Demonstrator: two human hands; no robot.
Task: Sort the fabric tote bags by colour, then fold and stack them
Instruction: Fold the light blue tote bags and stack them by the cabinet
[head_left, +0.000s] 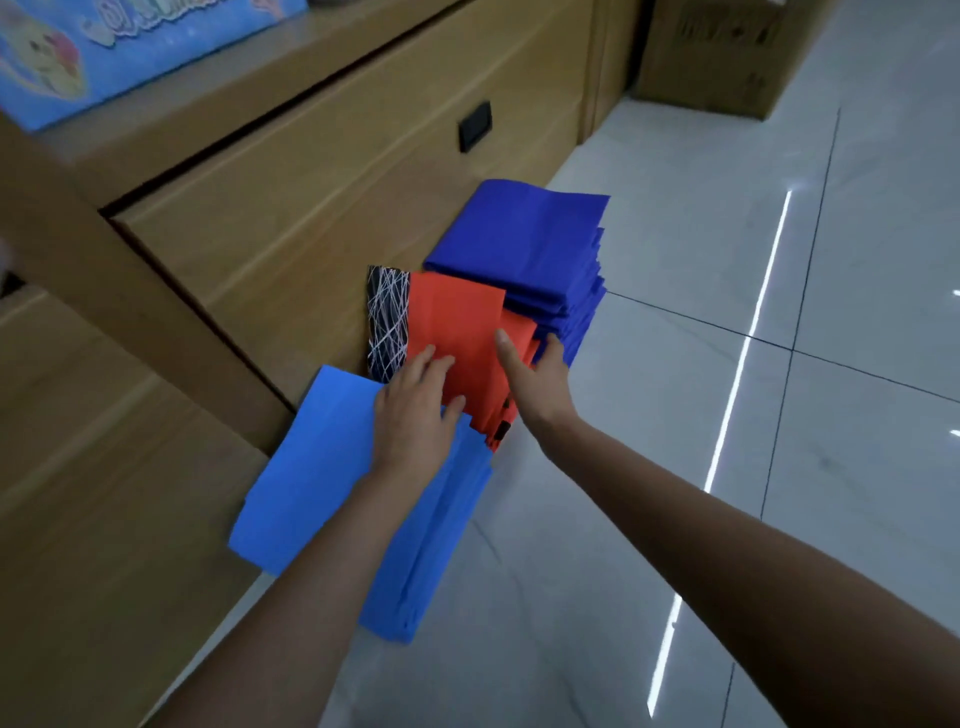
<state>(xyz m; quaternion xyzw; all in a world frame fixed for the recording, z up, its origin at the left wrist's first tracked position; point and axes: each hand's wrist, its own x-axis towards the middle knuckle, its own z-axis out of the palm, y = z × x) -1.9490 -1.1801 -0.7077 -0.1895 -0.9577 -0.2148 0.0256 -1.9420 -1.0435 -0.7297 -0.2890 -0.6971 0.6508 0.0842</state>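
Spread and nearly straight, the fingers (428, 358) of the left hand (415, 410) are laid flat on the near left part of the stack of red bags (457, 322), with the heel of the hand over the edge of the stack of light-blue bags (311, 478); nothing is clasped by it. On the right side of the red stack, the right hand (535, 379) is set against the edge: its thumb (503, 345) is stretched along the top bag, and its fingers are passed down the right flank, between the red stack and the stack of dark-blue bags (524, 239). Whether the edge is actually pinched cannot be told.

All bags are folded and rest on the grey tiled floor (675, 364). The dark-blue stack stands just beyond and to the right of the red stack, touching it, and is clearly the tallest. The light-blue stack lies just nearer than the red stack and to its left. A black bag with white lines (387, 317) is seen directly left of the red stack, against the wooden cabinet (311, 182). A small dark piece is visible at the near edge of the red stack; what it is cannot be made out.

Well beyond the red stack, a black socket plate (474, 126) is set in the cabinet front, and a cardboard box (727, 52) stands farther off to the right.
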